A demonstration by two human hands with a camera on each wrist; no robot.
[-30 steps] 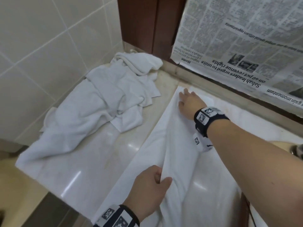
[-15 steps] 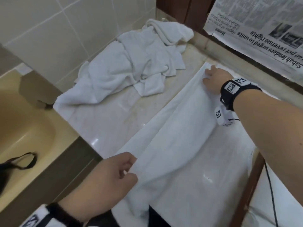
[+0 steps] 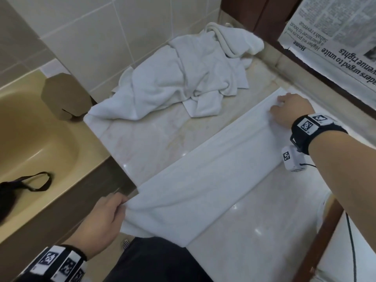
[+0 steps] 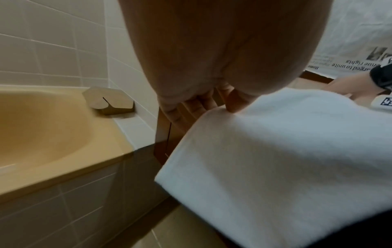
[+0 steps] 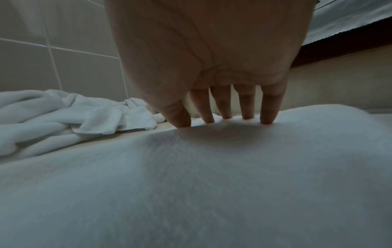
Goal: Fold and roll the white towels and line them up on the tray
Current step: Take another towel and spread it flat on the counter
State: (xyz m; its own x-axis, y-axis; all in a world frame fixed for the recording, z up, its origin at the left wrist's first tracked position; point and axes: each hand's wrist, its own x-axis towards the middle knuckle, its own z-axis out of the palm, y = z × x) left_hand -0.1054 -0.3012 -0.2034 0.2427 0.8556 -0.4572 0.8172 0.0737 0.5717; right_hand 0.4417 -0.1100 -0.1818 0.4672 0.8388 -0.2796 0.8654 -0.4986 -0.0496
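Note:
A long white towel (image 3: pixel 205 180), folded into a strip, lies slantwise across the marble counter (image 3: pixel 154 143). Its near end hangs past the counter's front edge. My left hand (image 3: pixel 120 203) pinches that near corner between thumb and fingers; the left wrist view shows the same pinch by the left hand (image 4: pixel 222 104) at the towel (image 4: pixel 286 159) edge. My right hand (image 3: pixel 281 105) presses straight fingers down on the far end. The right wrist view shows the right hand (image 5: pixel 224 117) with fingertips planted on the towel (image 5: pixel 191 184). No tray is in view.
A heap of crumpled white towels (image 3: pixel 183 78) lies at the counter's back left, against the tiled wall. A yellow bathtub (image 3: pixel 36 143) with a black bag (image 3: pixel 12 192) in it sits left of the counter. Newspaper (image 3: pixel 335 37) hangs at the back right.
My left hand has drawn the towel's near end out to the left and toward me, flattening the raised fold. My right hand has stayed on the far end.

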